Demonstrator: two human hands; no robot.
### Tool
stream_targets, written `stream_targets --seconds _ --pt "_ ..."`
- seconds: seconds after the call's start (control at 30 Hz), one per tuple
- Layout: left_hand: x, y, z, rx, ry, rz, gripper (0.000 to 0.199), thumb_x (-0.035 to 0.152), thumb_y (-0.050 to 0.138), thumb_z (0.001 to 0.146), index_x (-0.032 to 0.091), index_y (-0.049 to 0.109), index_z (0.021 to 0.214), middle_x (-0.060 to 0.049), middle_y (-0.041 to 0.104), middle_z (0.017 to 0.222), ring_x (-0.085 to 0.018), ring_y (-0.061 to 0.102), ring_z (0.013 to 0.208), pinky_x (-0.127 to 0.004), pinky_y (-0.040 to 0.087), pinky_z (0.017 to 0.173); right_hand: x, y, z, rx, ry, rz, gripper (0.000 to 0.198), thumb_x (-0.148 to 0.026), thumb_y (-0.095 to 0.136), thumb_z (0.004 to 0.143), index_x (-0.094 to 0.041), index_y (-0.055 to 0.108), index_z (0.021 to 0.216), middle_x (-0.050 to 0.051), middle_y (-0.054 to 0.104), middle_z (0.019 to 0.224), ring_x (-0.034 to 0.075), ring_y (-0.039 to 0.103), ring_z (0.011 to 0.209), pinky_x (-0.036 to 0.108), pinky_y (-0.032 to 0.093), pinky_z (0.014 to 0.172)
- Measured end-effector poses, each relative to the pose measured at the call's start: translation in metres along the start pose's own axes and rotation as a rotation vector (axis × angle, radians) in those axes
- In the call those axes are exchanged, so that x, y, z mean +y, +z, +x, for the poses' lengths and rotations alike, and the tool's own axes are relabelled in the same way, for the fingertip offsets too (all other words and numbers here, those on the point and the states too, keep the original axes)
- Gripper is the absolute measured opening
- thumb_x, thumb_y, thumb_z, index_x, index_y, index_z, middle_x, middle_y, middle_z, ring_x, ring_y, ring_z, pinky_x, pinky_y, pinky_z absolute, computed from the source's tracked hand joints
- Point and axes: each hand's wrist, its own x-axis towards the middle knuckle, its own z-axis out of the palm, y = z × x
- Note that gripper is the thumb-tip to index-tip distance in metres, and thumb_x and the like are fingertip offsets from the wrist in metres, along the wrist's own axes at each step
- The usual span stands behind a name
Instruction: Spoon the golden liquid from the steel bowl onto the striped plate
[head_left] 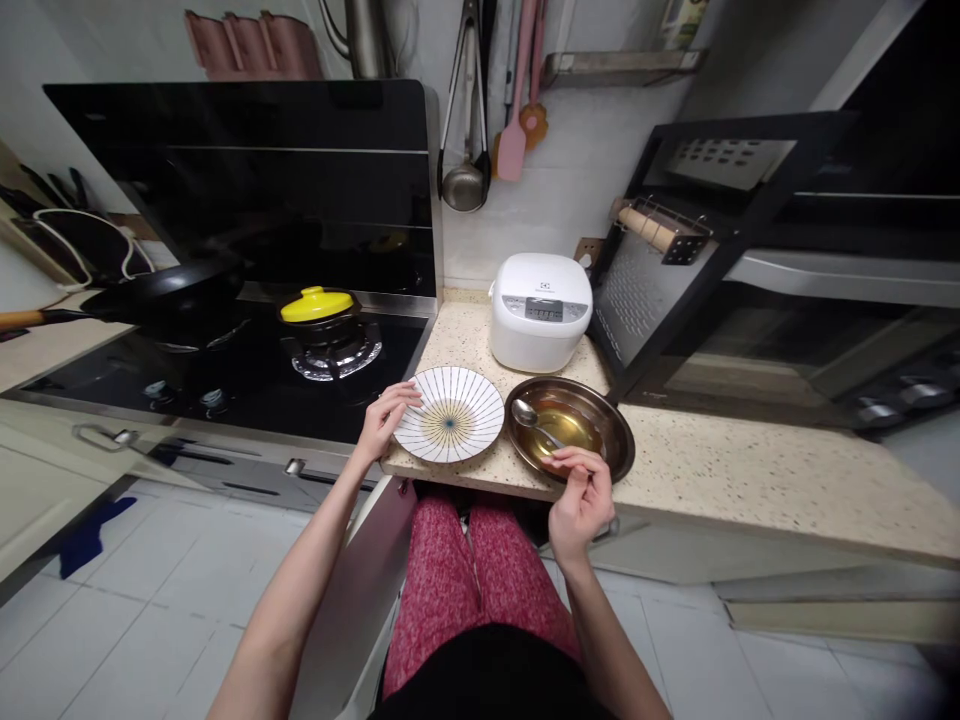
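Note:
My left hand (386,418) is at the left rim of a white plate (471,408) with dark radiating lines, its fingers curved over the edge. The thumb's hold is hidden. A yellowish tint shows around the plate's centre. My right hand (582,500) pinches the handle of a metal spoon (526,413). The spoon slants over a metal bowl (621,432), its head near the bowl's left wall. Clear yellowish liquid (568,430) lies in the bowl, just right of the plate.
Behind the bowl stands a white rice cooker (541,320). A small pot with a yellow lid (318,304) and a black wok (169,292) sit on the stove to the left. An oven (787,340) is at right. Below the counter, a cabinet door (360,590) stands open.

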Motion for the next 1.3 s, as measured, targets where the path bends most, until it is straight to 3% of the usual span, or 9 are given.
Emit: stream_targets --seconds 0.3,0.63,0.83,0.97,1.17,1.3 --pt "0.002 0.000 0.000 0.002 0.001 0.005 0.035 0.038 0.052 0.104 0.019 0.081 0.099 -0.013 0.078 0.111 -0.033 0.063 0.127 -0.056 0.048 0.111 0.018 -0.021 -0.001 -0.114 -0.057 -0.134 0.023 -0.024 0.047 0.106 -0.022 0.061 0.087 0.005 0.068 0.088 0.020 0.068 0.084 0.036 0.060 0.075" --pt "0.001 0.000 0.000 0.003 -0.009 0.008 0.036 0.040 0.052 0.104 0.019 0.081 0.097 -0.013 0.078 0.111 -0.033 0.064 0.127 -0.057 0.047 0.111 0.015 -0.019 0.006 -0.427 -0.444 -0.212 0.026 -0.003 0.046 0.097 -0.021 0.065 0.098 0.006 0.070 0.086 0.019 0.068 0.082 0.035 0.055 0.074" --pt "0.004 0.000 0.001 0.000 -0.017 0.002 0.038 0.042 0.052 0.104 0.019 0.081 0.097 -0.014 0.078 0.111 -0.033 0.064 0.126 -0.058 0.047 0.112 0.020 -0.026 0.008 -0.601 -0.487 -0.232 0.030 -0.003 0.045 0.095 -0.021 0.068 0.100 0.008 0.072 0.090 0.021 0.067 0.080 0.036 0.055 0.070" --pt "0.003 0.001 0.001 0.012 -0.025 0.000 0.039 0.045 0.053 0.103 0.019 0.081 0.096 -0.014 0.079 0.109 -0.033 0.064 0.126 -0.059 0.046 0.113 0.017 -0.024 0.007 -0.519 -0.452 -0.236 0.027 -0.006 0.046 0.097 -0.023 0.067 0.097 0.006 0.072 0.088 0.020 0.067 0.079 0.037 0.054 0.072" --pt "0.004 0.002 0.001 0.016 -0.006 -0.011 0.039 0.043 0.052 0.104 0.019 0.082 0.096 -0.014 0.078 0.109 -0.034 0.064 0.126 -0.058 0.046 0.113 0.002 -0.004 0.001 -0.158 -0.285 -0.080 0.021 -0.015 0.046 0.103 -0.023 0.063 0.093 0.004 0.070 0.085 0.019 0.067 0.078 0.037 0.053 0.074" --pt "0.005 0.003 0.002 0.012 -0.009 -0.004 0.040 0.043 0.051 0.104 0.019 0.081 0.096 -0.014 0.078 0.110 -0.034 0.064 0.126 -0.058 0.046 0.113 -0.002 0.016 -0.008 -0.165 -0.199 -0.015 0.023 -0.020 0.045 0.106 -0.023 0.061 0.089 0.002 0.070 0.083 0.019 0.067 0.078 0.040 0.054 0.081"
